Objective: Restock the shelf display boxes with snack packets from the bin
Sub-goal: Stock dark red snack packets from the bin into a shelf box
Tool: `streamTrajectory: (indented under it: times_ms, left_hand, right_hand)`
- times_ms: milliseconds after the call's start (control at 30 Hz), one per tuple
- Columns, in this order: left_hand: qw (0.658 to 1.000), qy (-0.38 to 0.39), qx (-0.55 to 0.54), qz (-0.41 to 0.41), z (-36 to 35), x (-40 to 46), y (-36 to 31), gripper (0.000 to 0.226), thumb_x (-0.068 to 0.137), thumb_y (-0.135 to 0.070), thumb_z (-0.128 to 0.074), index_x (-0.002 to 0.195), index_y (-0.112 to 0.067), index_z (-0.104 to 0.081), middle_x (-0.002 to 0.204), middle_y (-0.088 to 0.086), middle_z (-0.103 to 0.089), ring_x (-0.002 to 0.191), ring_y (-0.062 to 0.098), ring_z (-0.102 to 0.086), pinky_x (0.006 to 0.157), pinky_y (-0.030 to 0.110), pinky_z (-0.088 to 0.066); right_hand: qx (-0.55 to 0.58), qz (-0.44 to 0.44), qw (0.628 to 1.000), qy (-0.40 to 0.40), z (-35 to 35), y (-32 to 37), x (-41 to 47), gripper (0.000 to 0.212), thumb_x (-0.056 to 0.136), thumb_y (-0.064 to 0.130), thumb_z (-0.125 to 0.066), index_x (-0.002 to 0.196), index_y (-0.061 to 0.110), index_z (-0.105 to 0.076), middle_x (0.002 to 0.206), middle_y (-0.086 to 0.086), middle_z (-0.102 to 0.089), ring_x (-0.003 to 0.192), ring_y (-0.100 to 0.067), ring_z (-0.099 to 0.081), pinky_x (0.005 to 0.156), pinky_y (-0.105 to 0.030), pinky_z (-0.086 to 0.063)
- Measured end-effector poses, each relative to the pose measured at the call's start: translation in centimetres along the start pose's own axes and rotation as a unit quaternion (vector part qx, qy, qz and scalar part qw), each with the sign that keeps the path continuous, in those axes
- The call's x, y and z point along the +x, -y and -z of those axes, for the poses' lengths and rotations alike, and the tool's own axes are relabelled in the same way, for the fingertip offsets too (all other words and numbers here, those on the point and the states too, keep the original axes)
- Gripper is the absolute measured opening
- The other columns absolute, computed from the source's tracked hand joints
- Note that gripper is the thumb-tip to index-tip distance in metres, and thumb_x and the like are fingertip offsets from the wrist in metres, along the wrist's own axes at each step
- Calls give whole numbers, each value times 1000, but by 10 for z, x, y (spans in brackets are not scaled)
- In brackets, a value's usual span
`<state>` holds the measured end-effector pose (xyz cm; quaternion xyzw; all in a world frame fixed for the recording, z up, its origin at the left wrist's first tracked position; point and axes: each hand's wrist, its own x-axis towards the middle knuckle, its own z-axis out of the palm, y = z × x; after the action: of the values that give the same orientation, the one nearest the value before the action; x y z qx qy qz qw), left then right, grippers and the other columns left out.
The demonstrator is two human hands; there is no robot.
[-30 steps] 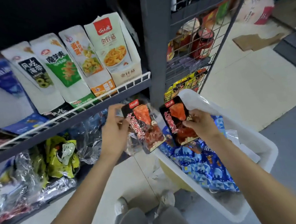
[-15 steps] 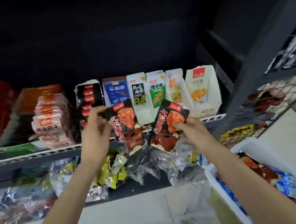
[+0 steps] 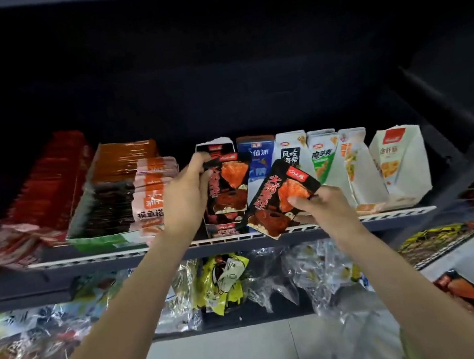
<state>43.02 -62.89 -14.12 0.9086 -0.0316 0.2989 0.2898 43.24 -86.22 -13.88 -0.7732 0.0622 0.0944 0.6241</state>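
Head view: left hand (image 3: 185,198) grips one black packet (image 3: 228,186) over its display box (image 3: 224,226), right hand (image 3: 321,207) another (image 3: 280,197).

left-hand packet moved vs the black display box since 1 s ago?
Yes. The left hand has carried its packet up from over the bin to the shelf, right in front of the black display box.

Dark shelf (image 3: 179,254) under upright display boxes (image 3: 399,164)

1 head view, facing forward and slightly down, close on shelf (image 3: 238,244) (arm's reach), wide-angle.
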Motion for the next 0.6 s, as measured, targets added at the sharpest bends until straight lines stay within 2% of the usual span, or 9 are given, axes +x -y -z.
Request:
streamTrajectory:
  times_ms: [100, 133, 200, 267, 300, 400, 467, 533, 600]
  left_hand:
    - [999, -15, -24, -43, 1, -6, 10, 17, 90, -3, -58, 107, -1, -55, 84, 11, -69, 66, 21, -64, 54, 24, -48]
    - [998, -21, -25, -55, 2, -8, 14, 17, 88, -1, -60, 105, 1, -56, 83, 13, -69, 65, 19, -64, 54, 21, -47]
    - [996, -27, -31, -77, 4, -13, 24, 18, 86, 1, -63, 102, 0, -57, 81, 14, -69, 62, 17, -60, 52, 17, -45]
    - [993, -28, -23, -110, 7, -18, 34, 20, 85, -2, -63, 102, -6, -54, 80, 13, -69, 56, 17, -59, 51, 19, -47]
    - [992, -24, -20, -123, 9, -20, 38, 20, 86, -6, -62, 103, -10, -51, 83, 13, -70, 57, 20, -61, 52, 22, -49]
    - [992, 0, -32, -119, 18, -23, 45, 19, 89, -15, -57, 105, -18, -47, 84, 11, -70, 60, 25, -65, 50, 29, -54]
    - [991, 25, -10, -128, 19, -22, 44, 20, 89, -13, -57, 106, -18, -49, 79, 9, -69, 56, 22, -61, 46, 25, -49]
    - [987, 122, 49, -95, 15, -20, 37, 22, 93, -12, -55, 114, -16, -53, 75, 5, -64, 52, 18, -54, 43, 21, -41]
    - [961, 226, 150, -48, 4, -22, 33, 29, 95, -13, -52, 124, -17, -49, 77, 1, -58, 62, 19, -55, 47, 25, -46]
  right_hand:
    - [-9, 8, 1000, -17, -15, 2, 0, 20, 86, 5, -63, 84, -14, -57, 87, -31, -61, 82, -25, -63, 65, -24, -58]
    - [-8, 9, 1000, -27, -21, 5, -1, 18, 87, 4, -63, 72, -4, -56, 77, -24, -60, 80, -25, -62, 66, -27, -59]
    - [-4, 17, 999, -36, -28, 7, -1, 30, 87, 3, -62, 61, 12, -49, 64, -7, -55, 74, -23, -61, 73, -36, -58]
    - [-6, 21, 999, -37, -29, 6, 2, 26, 86, 3, -63, 63, 7, -51, 60, -4, -53, 72, -23, -61, 77, -42, -57]
    - [-16, 23, 999, -35, -28, 4, 3, 21, 86, 4, -64, 68, 0, -54, 62, -9, -56, 72, -23, -62, 77, -42, -57]
    - [-33, 35, 998, -43, -21, 2, 4, 28, 86, 7, -65, 94, -18, -55, 90, -32, -62, 79, -24, -65, 68, -29, -59]
    - [-29, 42, 997, -50, -14, 3, 4, 26, 86, 6, -64, 100, -15, -57, 91, -27, -62, 75, -17, -64, 63, -23, -58]
    - [-26, 44, 997, -57, -10, 4, 5, 26, 86, 7, -64, 101, -14, -58, 89, -21, -62, 72, -13, -64, 64, -25, -59]
    - [-24, 44, 996, -68, -6, 6, 6, 27, 85, 8, -65, 98, -15, -59, 88, -19, -64, 72, -14, -65, 66, -30, -59]
